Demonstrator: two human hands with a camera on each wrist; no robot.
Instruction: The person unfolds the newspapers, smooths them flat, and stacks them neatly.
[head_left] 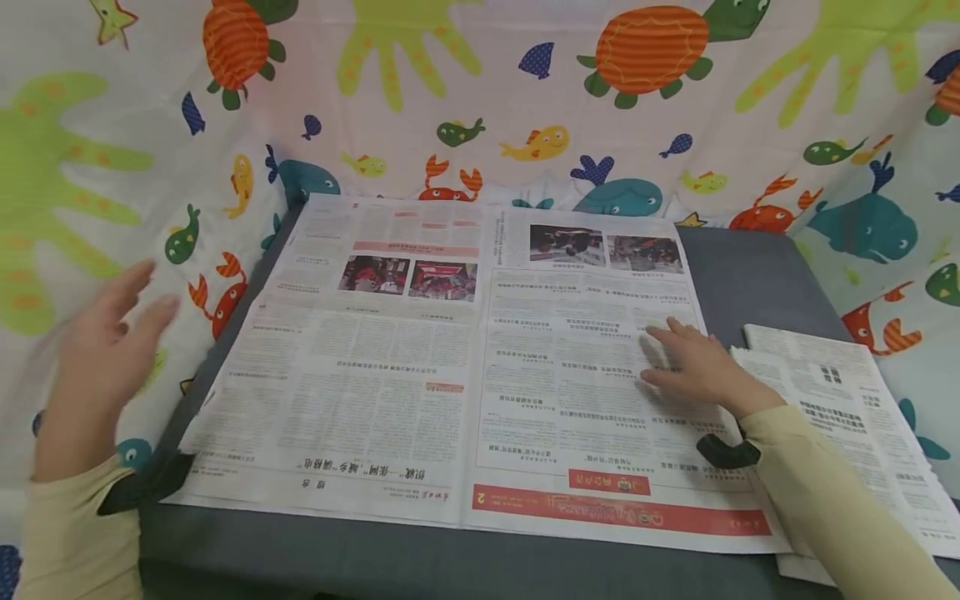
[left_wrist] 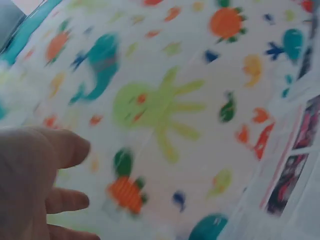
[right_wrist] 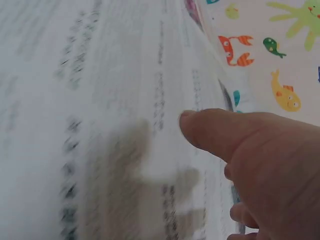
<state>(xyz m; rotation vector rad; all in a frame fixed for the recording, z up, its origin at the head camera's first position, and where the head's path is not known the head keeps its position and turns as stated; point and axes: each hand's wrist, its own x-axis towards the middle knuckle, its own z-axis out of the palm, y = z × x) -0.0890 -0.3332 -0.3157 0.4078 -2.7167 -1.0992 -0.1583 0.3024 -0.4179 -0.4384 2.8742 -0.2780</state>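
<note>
A newspaper (head_left: 405, 350) lies spread wide over the dark grey table, its print upside down in the head view and a fold running down its middle. My right hand (head_left: 693, 367) is over the right page near its side edge, fingers spread and holding nothing. In the right wrist view the thumb (right_wrist: 215, 130) points across printed columns, with the hand's shadow on the paper. To the left of the newspaper my left hand (head_left: 112, 367) is raised, thumb and fingers apart with nothing between them. The left wrist view shows its fingers (left_wrist: 67, 147) against the patterned cloth.
A folded stack of newspapers (head_left: 847, 408) lies at the table's right, partly behind the right forearm. The grey table (head_left: 300, 550) shows along the front and at the back right. A cloth printed with sea animals (head_left: 480, 83) hangs around the back and sides.
</note>
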